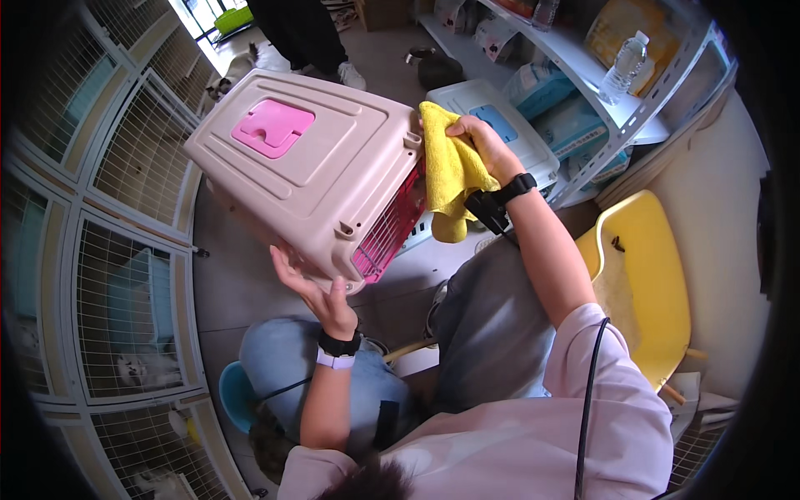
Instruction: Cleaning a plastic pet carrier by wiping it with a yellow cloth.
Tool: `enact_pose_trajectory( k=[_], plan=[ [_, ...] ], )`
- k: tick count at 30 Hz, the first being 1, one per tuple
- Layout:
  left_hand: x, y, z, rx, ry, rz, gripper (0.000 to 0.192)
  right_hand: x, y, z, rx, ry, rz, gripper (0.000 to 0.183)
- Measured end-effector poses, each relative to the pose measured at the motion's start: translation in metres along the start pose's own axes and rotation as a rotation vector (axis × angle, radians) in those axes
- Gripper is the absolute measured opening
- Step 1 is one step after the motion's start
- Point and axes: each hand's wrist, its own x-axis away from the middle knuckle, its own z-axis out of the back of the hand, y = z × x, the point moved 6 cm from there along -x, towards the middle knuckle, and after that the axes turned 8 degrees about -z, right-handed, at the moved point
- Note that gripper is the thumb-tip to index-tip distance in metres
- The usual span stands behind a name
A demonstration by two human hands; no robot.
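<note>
A beige plastic pet carrier (325,150) is tilted in front of me. Its top carries a pink hatch (273,128), and a pink wire door (390,225) faces my right side. My left hand (319,300) supports the carrier's near lower corner, palm up with the fingers partly behind the shell. In my right hand (487,147) is a yellow cloth (450,162), which hangs against the carrier's door-side edge. Part of the door is hidden behind the cloth. Whether the cloth presses on the plastic cannot be told.
Wire-fronted cages (134,312) line the left, with cats inside some. Beyond the carrier are a loose cat (234,72) and a standing person's legs (300,37). A second carrier (462,94) sits near a metal shelf (575,69). At right stands a yellow chair (662,275).
</note>
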Motion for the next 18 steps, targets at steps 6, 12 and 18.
enact_pose_trajectory(
  k=[6,12,18],
  plan=[
    [-0.017,-0.011,0.025,0.002,0.142,0.017,0.089,0.017,0.004,0.015,0.128,0.122,0.089,0.038],
    [-0.035,-0.019,0.044,0.068,0.206,0.068,0.068,0.031,0.006,-0.008,0.294,0.155,0.059,0.036],
    [-0.039,-0.022,0.045,0.099,0.289,0.118,0.063,0.039,0.000,-0.028,0.362,0.148,0.057,0.022]
  ],
)
